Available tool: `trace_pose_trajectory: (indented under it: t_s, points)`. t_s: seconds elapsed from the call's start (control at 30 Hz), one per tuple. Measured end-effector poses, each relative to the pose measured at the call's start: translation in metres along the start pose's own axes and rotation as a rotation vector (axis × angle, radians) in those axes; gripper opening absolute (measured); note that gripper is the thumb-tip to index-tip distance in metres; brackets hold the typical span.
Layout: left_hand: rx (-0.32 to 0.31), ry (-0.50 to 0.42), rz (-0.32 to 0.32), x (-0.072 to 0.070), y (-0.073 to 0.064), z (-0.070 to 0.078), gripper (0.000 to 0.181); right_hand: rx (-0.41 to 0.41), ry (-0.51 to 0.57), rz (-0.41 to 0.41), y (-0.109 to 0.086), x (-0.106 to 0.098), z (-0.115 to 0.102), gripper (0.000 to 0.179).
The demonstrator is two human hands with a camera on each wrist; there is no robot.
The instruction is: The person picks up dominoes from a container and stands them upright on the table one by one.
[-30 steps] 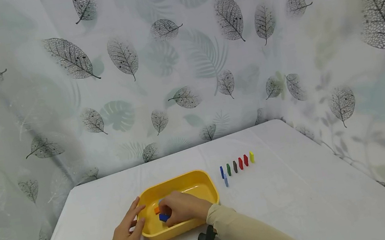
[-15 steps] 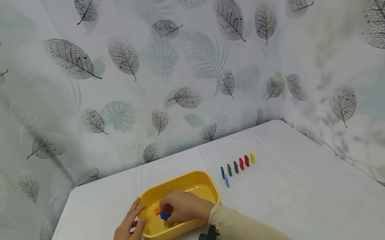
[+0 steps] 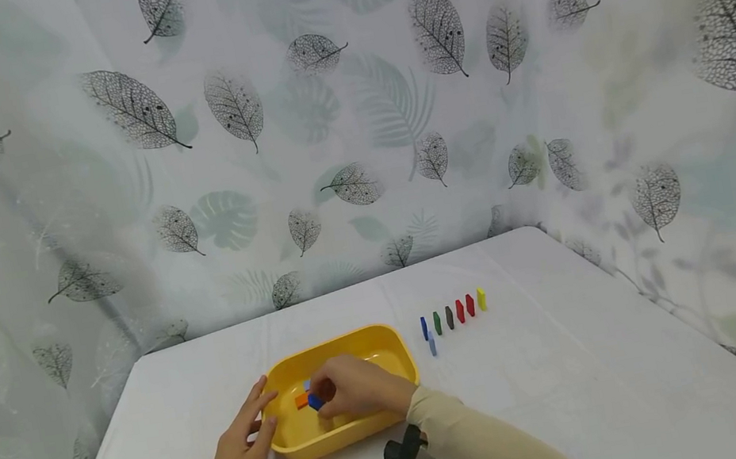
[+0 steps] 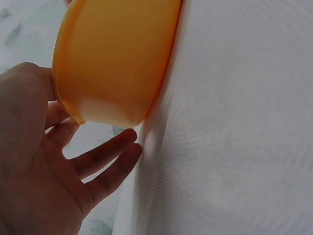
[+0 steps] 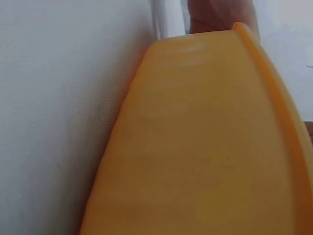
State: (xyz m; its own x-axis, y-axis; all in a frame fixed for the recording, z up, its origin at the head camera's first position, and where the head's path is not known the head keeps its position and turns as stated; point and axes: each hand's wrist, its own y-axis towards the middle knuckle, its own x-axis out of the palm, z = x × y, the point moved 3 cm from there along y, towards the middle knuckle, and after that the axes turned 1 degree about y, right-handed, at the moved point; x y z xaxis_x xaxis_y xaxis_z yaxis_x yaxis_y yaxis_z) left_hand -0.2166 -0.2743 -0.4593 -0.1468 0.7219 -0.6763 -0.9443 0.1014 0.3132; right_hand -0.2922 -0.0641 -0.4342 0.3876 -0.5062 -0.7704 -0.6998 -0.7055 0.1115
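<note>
A yellow tray with rounded corners sits on the white-covered table. My right hand reaches over its near wall and pinches a small dark blue domino-like block between thumb and fingers. Beside that block, inside the tray, lies an orange block, and a light blue block shows just behind, partly hidden by the fingers. At the tray's left end my left hand rests with spread fingers over the rim. The left wrist view shows the outer wall with two fingers stretched out beneath its corner.
Right of the tray several thin blocks stand upright in a row, from a blue block to a yellow block. A light blue block stands nearer, in front of the row. Leaf-patterned curtains hang behind the table.
My right hand has shifted slightly away from me and to the right with the dark blue block, which has turned a little. The left hand and the tray stay where they were.
</note>
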Motion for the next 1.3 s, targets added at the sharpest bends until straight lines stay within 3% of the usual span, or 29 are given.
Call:
trace_pose_trajectory:
  t_s: [0.3, 0.97, 1.3]
  points:
    - [-0.013, 0.004, -0.008, 0.0, 0.0, 0.001, 0.04, -0.03, 0.096, 0.03, -0.007, -0.014, -0.003, 0.018]
    - [-0.013, 0.009, -0.004, 0.0, 0.003, -0.001, 0.04, -0.073, 0.176, 0.094, -0.024, -0.04, -0.003, 0.014]
    - [-0.011, 0.007, -0.003, 0.0, 0.003, -0.002, 0.04, -0.056, 0.188, 0.115, -0.034, -0.05, 0.002, 0.016]
